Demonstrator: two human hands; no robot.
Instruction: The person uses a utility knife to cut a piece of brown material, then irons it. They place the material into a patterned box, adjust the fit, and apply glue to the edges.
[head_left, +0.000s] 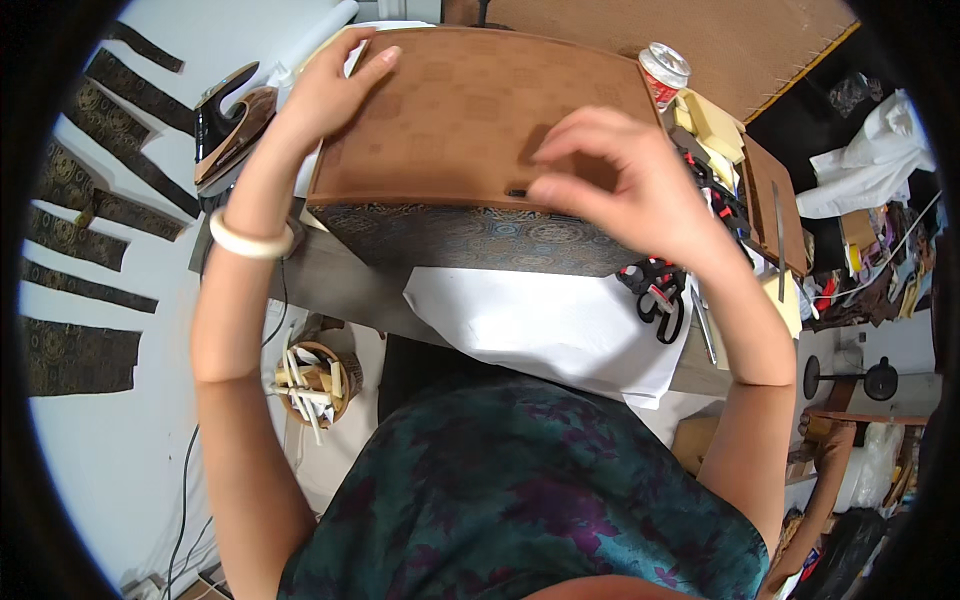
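Note:
A box [470, 240] with blue-and-gold patterned cloth on its near side stands before me. Its top is a brown panel [450, 120] with faint squares. My left hand [335, 85] rests against the panel's far left corner, thumb stretched over the edge and fingers extended. A cream bangle [250, 236] circles that wrist. Above the panel's right part hovers my right hand [630, 180], thumb and fingers curved but apart, with nothing visible between them. By its thumb tip a small dark piece [517, 192] lies near the panel's front edge.
White paper [550, 320] spreads under the box, with red-and-black scissors [660, 300] beside it. At left are an iron [230, 125] and patterned cloth strips [120, 95]. A can [664, 72] and yellow foam pieces [715, 130] sit at right. A basket [345, 375] stands below the table.

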